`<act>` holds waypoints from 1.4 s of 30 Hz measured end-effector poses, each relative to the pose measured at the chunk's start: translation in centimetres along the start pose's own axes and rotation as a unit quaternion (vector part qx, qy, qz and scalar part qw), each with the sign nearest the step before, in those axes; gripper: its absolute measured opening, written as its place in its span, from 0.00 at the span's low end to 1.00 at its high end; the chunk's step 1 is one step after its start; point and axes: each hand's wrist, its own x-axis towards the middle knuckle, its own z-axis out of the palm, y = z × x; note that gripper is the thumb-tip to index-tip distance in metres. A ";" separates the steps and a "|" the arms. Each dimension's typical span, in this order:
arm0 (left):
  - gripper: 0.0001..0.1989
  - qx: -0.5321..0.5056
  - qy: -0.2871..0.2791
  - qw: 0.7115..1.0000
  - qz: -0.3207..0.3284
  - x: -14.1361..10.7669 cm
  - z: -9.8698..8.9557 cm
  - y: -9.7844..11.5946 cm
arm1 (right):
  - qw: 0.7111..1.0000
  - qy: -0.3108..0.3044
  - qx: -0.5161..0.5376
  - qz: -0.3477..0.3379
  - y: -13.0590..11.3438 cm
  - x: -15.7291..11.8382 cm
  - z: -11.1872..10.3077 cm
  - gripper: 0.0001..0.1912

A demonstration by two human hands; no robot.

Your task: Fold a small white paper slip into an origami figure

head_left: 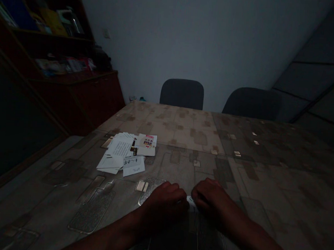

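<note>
Both hands are close together low in the dim head view, over the near part of the patterned table. My left hand has its fingers curled on one side of a small white piece that looks like paper. On the other side of it, my right hand is closed in the same way. Only a little of the white piece shows between the hands; the rest is hidden by the fingers. Farther off to the left lies a loose, overlapping pile of printed cards, touched by neither hand.
The patterned tablecloth covers a wide table. Two dark chairs stand at its far edge, before a pale wall. A reddish cabinet with filled shelves stands at the left.
</note>
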 end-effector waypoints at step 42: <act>0.02 -0.081 -0.026 0.982 -0.171 1.1 -1.1 2.1 | 0.995 0.093 -0.028 0.013 -0.8 -3.3 2.3 0.07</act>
